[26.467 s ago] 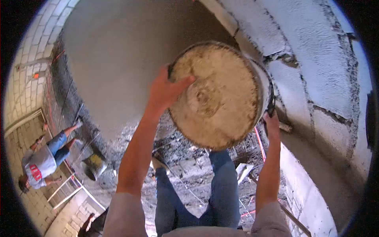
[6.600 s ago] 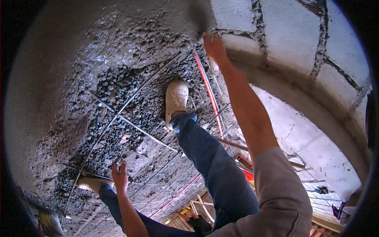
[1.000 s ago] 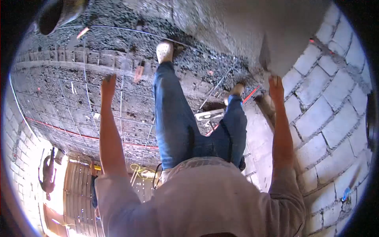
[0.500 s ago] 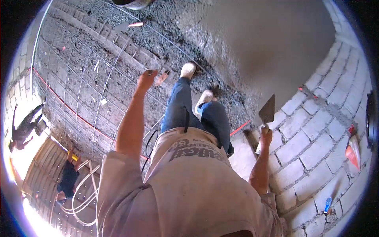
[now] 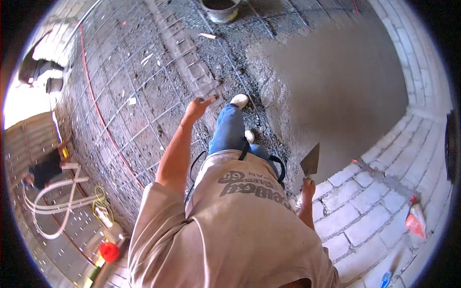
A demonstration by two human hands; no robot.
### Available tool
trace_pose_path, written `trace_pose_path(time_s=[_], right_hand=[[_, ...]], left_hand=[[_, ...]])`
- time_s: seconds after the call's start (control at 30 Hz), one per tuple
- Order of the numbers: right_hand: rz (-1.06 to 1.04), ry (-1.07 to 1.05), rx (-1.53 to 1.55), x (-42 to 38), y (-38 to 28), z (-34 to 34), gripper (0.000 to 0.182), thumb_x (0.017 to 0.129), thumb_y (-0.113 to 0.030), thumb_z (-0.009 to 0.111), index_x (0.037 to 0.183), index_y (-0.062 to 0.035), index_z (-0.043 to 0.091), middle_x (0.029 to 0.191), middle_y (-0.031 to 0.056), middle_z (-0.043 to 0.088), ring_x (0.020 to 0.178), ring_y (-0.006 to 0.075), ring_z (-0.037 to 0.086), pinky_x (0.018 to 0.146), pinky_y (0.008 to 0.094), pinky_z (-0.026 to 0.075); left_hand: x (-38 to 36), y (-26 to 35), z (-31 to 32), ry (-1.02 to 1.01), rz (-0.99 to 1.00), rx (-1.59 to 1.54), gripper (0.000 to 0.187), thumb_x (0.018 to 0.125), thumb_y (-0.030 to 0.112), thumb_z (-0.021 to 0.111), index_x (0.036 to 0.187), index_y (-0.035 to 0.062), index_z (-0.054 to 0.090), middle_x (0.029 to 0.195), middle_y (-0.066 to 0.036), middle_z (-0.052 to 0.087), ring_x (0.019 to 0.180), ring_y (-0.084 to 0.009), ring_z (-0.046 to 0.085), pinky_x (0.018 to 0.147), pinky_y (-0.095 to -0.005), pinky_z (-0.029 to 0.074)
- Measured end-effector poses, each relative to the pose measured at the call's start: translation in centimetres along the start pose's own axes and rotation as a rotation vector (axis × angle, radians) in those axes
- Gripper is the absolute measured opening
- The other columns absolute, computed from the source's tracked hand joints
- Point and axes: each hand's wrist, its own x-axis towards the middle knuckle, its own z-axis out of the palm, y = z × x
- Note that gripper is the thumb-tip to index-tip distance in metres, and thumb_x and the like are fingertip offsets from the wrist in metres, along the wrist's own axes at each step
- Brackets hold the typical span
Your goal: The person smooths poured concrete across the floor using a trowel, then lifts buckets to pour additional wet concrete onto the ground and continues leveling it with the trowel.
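My right hand (image 5: 308,187) is closed round the handle of a pointed trowel (image 5: 311,160), whose blade points up and away beside the smooth wet concrete (image 5: 345,96). My left hand (image 5: 197,109) reaches forward over the rough ground, fingers curled. A blurred, flat, pale shape (image 5: 209,91) shows at its fingertips; I cannot make out what it is, or whether it is held. Between the hands my shoe (image 5: 239,100) stands on dark gravel at the edge of the concrete.
Steel reinforcing bars (image 5: 163,69) form a grid on the ground. A bucket (image 5: 222,15) stands ahead. A red hose or cable (image 5: 98,110) runs at left. Block walls (image 5: 370,211) rise at right. Another person (image 5: 45,168) is by white tubing (image 5: 43,211) at lower left.
My view has shifted, and more of the bucket and the concrete shows. My left hand has moved forward and right in view; my right hand with the trowel appears lower and further left.
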Motion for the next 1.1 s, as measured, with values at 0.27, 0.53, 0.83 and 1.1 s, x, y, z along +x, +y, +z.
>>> trace_pose_path(time_s=[0.27,0.53,0.83,1.1], right_hand=[[0.04,-0.375,0.042,6.1,-2.7,-1.6,0.045,0.076,-0.039,0.061,0.089,0.0039,0.055,0.079,0.0209,0.06,0.071,0.0386,0.056,0.062,0.0439,0.044],[-0.168,-0.299,-0.009,8.5,-9.3,-4.1,0.051,0.075,-0.04,0.061,0.096,0.0057,0.056,0.093,0.0252,0.058,0.086,0.0378,0.055,0.073,0.0422,0.043],[-0.087,-0.37,0.057,7.2,-12.4,-2.2,0.065,0.073,-0.04,0.062,0.117,0.0068,0.047,0.121,0.0268,0.045,0.109,0.0382,0.045,0.09,0.0422,0.036],[-0.036,-0.025,0.15,3.8,-15.9,1.9,0.057,0.073,-0.04,0.061,0.103,0.0088,0.055,0.099,0.0244,0.059,0.092,0.0362,0.056,0.079,0.0428,0.042]], left_hand=[[-23.2,-18.8,1.0,0.168,-0.725,-0.429,0.059,0.074,0.053,0.058,0.097,-0.0009,0.061,0.084,-0.019,0.064,0.082,-0.0277,0.062,0.071,-0.0339,0.047],[-32.2,-22.3,4.0,0.329,-0.882,-0.547,0.061,0.073,0.054,0.059,0.094,-0.0038,0.06,0.074,-0.016,0.063,0.07,-0.0258,0.062,0.064,-0.0331,0.047],[-24.0,-23.8,-1.4,0.465,-0.44,-0.394,0.051,0.076,0.049,0.059,0.089,-0.0004,0.062,0.081,-0.02,0.063,0.082,-0.0318,0.062,0.071,-0.0359,0.047],[-17.0,-23.5,-11.3,0.324,-0.516,-0.301,0.056,0.073,0.054,0.059,0.095,0.0026,0.062,0.094,-0.019,0.062,0.093,-0.0309,0.059,0.078,-0.0368,0.045]])
